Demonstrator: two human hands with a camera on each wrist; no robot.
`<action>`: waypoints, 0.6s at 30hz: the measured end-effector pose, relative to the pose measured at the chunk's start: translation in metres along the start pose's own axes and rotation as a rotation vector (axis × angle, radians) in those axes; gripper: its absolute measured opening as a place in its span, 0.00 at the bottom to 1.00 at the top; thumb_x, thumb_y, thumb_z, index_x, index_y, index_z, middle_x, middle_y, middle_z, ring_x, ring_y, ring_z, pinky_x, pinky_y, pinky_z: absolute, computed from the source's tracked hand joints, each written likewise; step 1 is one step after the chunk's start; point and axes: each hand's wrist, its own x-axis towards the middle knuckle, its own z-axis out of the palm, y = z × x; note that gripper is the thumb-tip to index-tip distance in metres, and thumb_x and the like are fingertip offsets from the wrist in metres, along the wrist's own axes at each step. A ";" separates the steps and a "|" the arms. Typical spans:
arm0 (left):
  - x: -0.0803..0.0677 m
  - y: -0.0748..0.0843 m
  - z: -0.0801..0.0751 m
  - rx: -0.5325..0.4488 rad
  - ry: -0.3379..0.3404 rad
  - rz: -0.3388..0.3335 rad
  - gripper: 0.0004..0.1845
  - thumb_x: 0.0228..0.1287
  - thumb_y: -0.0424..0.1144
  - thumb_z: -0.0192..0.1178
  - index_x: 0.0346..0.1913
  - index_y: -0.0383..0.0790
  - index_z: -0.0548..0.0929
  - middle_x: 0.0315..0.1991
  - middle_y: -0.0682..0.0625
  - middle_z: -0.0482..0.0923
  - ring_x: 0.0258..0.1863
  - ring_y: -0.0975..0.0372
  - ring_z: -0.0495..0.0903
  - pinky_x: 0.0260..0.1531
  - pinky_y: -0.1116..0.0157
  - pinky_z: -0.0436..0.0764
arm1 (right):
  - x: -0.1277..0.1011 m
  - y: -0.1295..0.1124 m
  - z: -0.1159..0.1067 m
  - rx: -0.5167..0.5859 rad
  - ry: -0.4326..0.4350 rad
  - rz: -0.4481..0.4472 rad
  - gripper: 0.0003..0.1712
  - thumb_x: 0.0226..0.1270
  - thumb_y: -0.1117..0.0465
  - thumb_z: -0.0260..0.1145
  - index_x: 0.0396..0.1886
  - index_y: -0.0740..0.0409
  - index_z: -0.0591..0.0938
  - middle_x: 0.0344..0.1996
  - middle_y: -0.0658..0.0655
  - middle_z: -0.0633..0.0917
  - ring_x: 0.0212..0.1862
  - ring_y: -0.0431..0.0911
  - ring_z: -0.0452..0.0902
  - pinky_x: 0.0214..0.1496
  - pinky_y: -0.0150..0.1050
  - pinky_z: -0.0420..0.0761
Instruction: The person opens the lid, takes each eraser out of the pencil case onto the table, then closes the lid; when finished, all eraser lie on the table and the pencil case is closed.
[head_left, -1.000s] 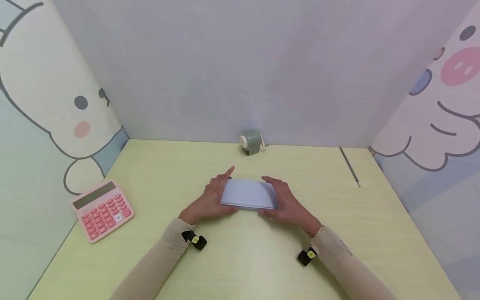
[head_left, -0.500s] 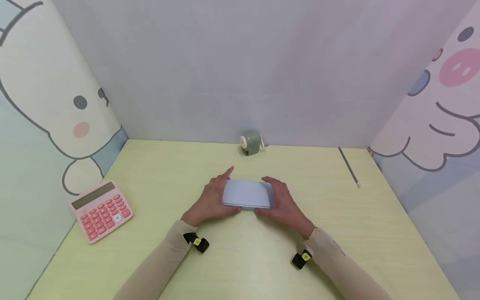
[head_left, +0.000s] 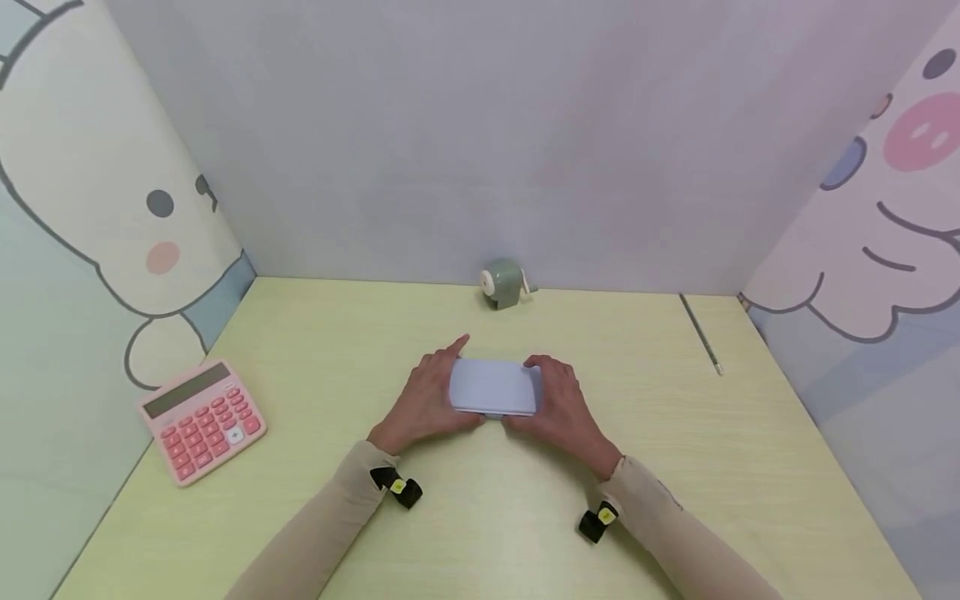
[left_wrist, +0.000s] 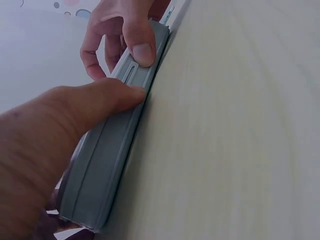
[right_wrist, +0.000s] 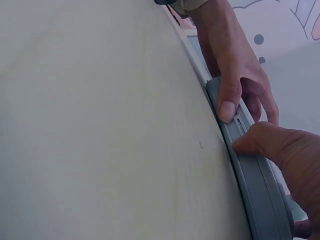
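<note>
A flat rectangular case [head_left: 493,386] with a pale lavender top lies on the table, its long side toward me. My left hand [head_left: 427,400] grips its left part and my right hand [head_left: 561,408] its right part. Both thumbs press the near side, while the fingers reach round the ends toward the back, partly hidden. In the left wrist view, the near side of the case [left_wrist: 102,160] is blue-grey, with a slotted tab [left_wrist: 131,73] between the two thumbs. The right wrist view shows the same slotted tab [right_wrist: 240,125] close to both thumbtips.
A pink calculator [head_left: 202,422] lies at the left edge of the pale wooden table [head_left: 495,517]. Behind the case, near the back wall, stands a green crank pencil sharpener [head_left: 502,285]. One pencil [head_left: 701,335] lies at the back right. Printed panels flank both sides.
My right hand has slid left along the case, and my left hand has shifted slightly right. The thumbs are now closer together at the near side's middle. The case appears to stay in place.
</note>
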 end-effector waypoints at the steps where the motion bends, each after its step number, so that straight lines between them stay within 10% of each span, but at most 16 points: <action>1: 0.000 0.001 0.000 0.007 0.004 -0.002 0.67 0.45 0.58 0.83 0.86 0.46 0.57 0.66 0.40 0.80 0.61 0.45 0.77 0.59 0.43 0.78 | 0.000 0.000 0.001 -0.001 0.006 -0.006 0.50 0.47 0.50 0.88 0.67 0.58 0.72 0.62 0.63 0.83 0.64 0.62 0.74 0.65 0.59 0.75; 10: -0.002 0.000 0.002 0.003 0.006 -0.013 0.69 0.46 0.60 0.83 0.88 0.51 0.53 0.68 0.40 0.78 0.63 0.45 0.77 0.61 0.42 0.79 | -0.001 0.001 -0.006 0.037 -0.053 0.027 0.57 0.48 0.47 0.90 0.74 0.55 0.69 0.66 0.61 0.80 0.65 0.60 0.74 0.65 0.59 0.78; 18: -0.008 -0.018 -0.011 -0.200 0.005 -0.001 0.77 0.45 0.52 0.86 0.89 0.61 0.39 0.78 0.38 0.66 0.74 0.47 0.74 0.73 0.43 0.74 | 0.001 0.012 -0.023 0.178 -0.170 0.102 0.60 0.54 0.42 0.87 0.81 0.44 0.63 0.77 0.56 0.73 0.72 0.56 0.73 0.74 0.61 0.73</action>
